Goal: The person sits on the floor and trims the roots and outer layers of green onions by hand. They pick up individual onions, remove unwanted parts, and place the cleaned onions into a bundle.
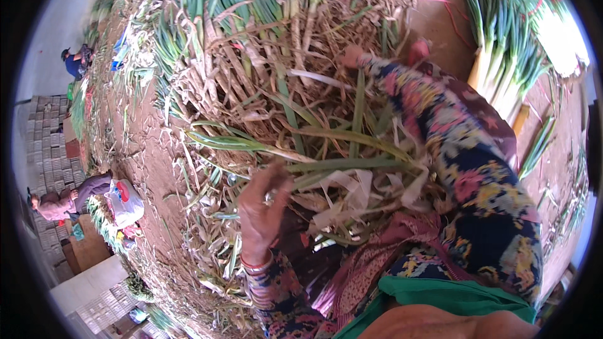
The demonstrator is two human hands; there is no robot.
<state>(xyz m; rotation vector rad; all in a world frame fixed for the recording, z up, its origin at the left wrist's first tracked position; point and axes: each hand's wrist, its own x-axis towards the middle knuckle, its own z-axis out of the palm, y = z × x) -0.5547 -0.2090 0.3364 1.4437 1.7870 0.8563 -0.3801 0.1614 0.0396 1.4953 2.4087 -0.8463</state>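
Observation:
My left hand [264, 209], with a band at its wrist, is at the middle, fingers curled and blurred beside a green onion stalk [240, 143]; whether it holds the stalk cannot be told. My right hand [352, 56] reaches to the far side, against the dry, rooty ends of a heap of long green onions [245, 61]. Its fingertips are hard to make out. Peeled leaves and pale skins [348, 193] lie between my arms, over my lap. A pale stalk [320, 77] lies across the heap near my right hand.
Cleaned green onions with white stems [504, 56] lie at the right, some tied in bundles with red string. Leaf scraps [212, 254] litter the ground at the left. Farther left are a seated person [61, 202], a white bag [125, 202] and another person [75, 63].

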